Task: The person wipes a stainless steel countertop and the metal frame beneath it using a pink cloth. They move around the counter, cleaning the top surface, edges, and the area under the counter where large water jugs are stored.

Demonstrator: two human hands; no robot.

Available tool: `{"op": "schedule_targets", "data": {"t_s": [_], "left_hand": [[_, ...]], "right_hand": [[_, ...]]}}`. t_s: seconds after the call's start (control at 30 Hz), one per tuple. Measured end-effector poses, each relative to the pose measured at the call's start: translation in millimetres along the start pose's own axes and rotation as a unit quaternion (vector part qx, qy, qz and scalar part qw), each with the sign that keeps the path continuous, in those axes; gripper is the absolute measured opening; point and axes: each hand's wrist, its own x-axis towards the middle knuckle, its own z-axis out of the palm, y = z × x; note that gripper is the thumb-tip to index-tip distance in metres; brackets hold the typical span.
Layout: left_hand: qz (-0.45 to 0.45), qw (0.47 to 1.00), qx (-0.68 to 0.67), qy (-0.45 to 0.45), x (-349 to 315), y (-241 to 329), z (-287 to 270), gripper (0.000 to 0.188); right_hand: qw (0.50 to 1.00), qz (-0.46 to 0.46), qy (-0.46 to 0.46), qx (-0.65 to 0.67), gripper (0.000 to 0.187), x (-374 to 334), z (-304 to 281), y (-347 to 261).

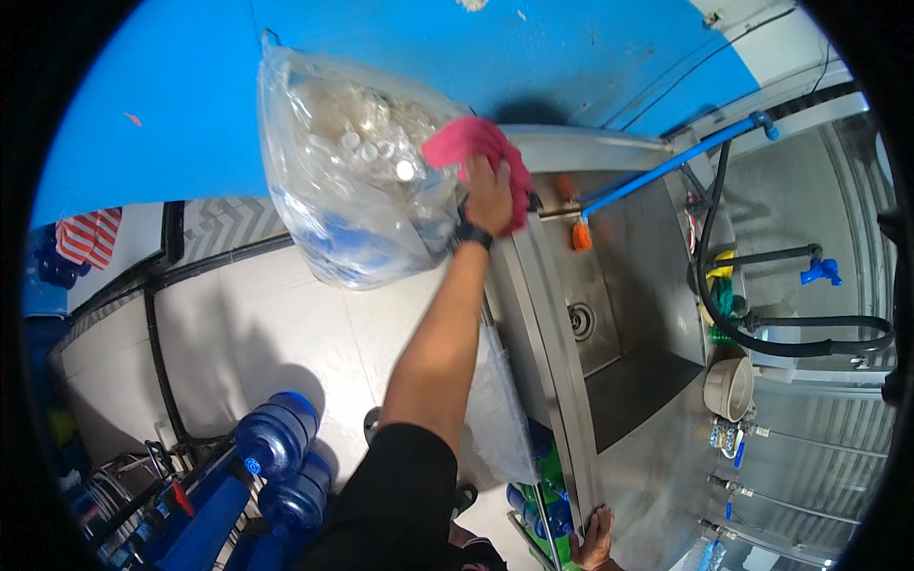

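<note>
My left hand (488,198), with a dark band on its wrist, grips a pink cloth (522,181). The cloth lies over the far left corner of a stainless steel sink (562,352). Right beside it stands a large clear plastic bag (305,190), filled with clear plastic pieces and round caps; some bluish items show low in it. My right hand (595,538) rests on the near part of the steel counter edge, fingers stretched out, holding nothing. The fingertips of my left hand are partly sunk in the cloth.
A blue pipe (666,164) and an orange-headed brush (582,235) are at the sink's far end. A black hose (709,238), blue tap (821,272) and beige bowl (729,388) line its right side. Blue water jugs (278,434) stand lower left. Green bottles (549,471) sit beneath the counter.
</note>
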Motion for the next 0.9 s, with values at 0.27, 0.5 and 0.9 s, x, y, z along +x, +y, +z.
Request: {"op": "schedule_targets", "data": {"t_s": [0.27,0.5,0.9], "left_hand": [[-0.064,0.997,0.007,-0.04,-235,123,-3,0.043],[-0.096,0.98,0.172,-0.022,-181,65,23,0.044],[-0.051,0.996,0.068,-0.039,19,0,-5,0.051]], "right_hand": [[0.999,-0.019,0.018,0.019,0.081,14,-12,-7],[0.994,-0.051,0.08,0.045,0.089,142,-30,-23],[0.998,0.006,0.044,0.039,0.079,176,-38,-32]]}}
